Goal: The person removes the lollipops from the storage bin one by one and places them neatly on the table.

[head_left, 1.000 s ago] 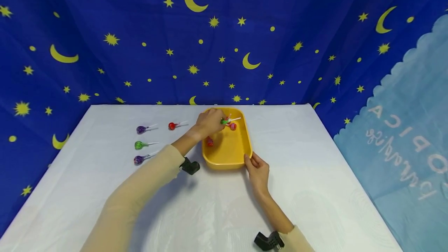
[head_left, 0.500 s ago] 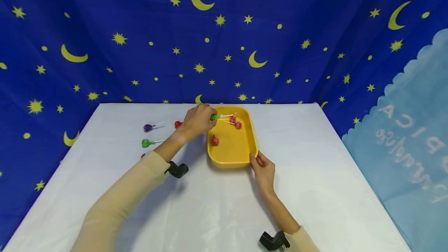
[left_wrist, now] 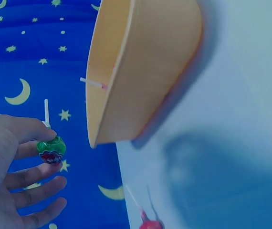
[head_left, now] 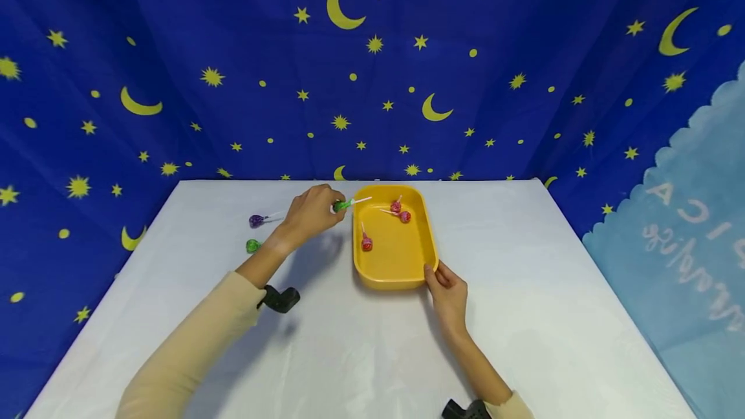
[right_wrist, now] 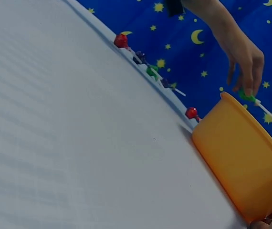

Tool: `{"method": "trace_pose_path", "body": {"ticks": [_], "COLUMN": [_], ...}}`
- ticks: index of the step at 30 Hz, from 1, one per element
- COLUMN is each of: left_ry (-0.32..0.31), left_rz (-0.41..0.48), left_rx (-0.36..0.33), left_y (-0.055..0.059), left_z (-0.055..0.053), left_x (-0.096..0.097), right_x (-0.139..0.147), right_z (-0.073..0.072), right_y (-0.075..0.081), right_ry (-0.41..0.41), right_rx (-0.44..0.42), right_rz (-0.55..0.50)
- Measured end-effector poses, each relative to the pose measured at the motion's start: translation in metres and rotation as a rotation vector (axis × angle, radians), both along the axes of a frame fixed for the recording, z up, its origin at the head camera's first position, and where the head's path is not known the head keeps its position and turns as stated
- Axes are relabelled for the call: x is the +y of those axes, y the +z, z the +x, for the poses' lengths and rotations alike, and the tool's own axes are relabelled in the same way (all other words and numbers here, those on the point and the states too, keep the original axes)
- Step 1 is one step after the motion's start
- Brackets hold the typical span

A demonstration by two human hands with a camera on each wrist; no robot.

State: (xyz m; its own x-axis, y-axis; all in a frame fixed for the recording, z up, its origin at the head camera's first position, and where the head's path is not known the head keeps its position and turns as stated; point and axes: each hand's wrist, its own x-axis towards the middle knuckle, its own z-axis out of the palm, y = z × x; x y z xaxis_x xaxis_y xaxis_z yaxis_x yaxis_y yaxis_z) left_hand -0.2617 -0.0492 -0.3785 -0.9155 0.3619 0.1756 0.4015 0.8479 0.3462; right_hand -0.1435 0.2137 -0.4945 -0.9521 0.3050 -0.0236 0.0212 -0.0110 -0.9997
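Note:
My left hand [head_left: 311, 213] pinches a green-wrapped lollipop [left_wrist: 51, 150] between thumb and forefinger, its white stick pointing away from the palm. The hand hovers just left of the yellow plastic tub [head_left: 388, 284], while the other fingers spread loosely in the left wrist view. At the tub's near right corner, my right hand [head_left: 450, 296] grips the rim with thumb and fingers. Inside the tub lie a red lollipop [head_left: 367, 244] near the left wall and two pinkish-red lollipops, one [head_left: 405, 216] in front of the other [head_left: 396, 206], toward the back right.
Left on the white-covered table [head_left: 361, 354] lie a purple lollipop [head_left: 257, 220] and a green one [head_left: 253, 246], partly behind the left arm. In the right wrist view, red lollipops [right_wrist: 192, 113] also show beside the tub and farther off. A blue star-patterned cloth [head_left: 262, 50] hangs behind.
My left hand has moved left from above the tub to beyond its left side, still holding the green lollipop. The right hand keeps its grip on the corner. The head view has shifted slightly.

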Motion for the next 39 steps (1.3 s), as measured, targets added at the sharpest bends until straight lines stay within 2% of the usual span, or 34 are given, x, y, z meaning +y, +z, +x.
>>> {"method": "trace_pose_path", "body": {"ticks": [4, 12, 21, 28, 39], "left_ry": [0.021, 0.047, 0.047, 0.043, 0.069], "left_rz": [-0.001, -0.069, -0.129, -0.161, -0.198], "left_rx": [-0.025, -0.109, -0.215, -0.216, -0.277], "left_y": [-0.001, -0.008, -0.026, -0.038, -0.057], "left_z": [0.001, -0.004, -0.012, -0.013, -0.014], "left_x": [-0.008, -0.027, -0.05, -0.054, -0.06], "right_x": [0.003, 0.003, 0.003, 0.003, 0.003], "right_z": [-0.001, -0.001, -0.001, 0.0, 0.0], "right_y": [0.001, 0.003, 0.003, 0.003, 0.002], "right_ry": [0.007, 0.006, -0.007, 0.0, 0.016], "right_rx": [0.0, 0.002, -0.01, -0.005, -0.006], "right_rz": [0.006, 0.012, 0.02, 0.02, 0.025]}}
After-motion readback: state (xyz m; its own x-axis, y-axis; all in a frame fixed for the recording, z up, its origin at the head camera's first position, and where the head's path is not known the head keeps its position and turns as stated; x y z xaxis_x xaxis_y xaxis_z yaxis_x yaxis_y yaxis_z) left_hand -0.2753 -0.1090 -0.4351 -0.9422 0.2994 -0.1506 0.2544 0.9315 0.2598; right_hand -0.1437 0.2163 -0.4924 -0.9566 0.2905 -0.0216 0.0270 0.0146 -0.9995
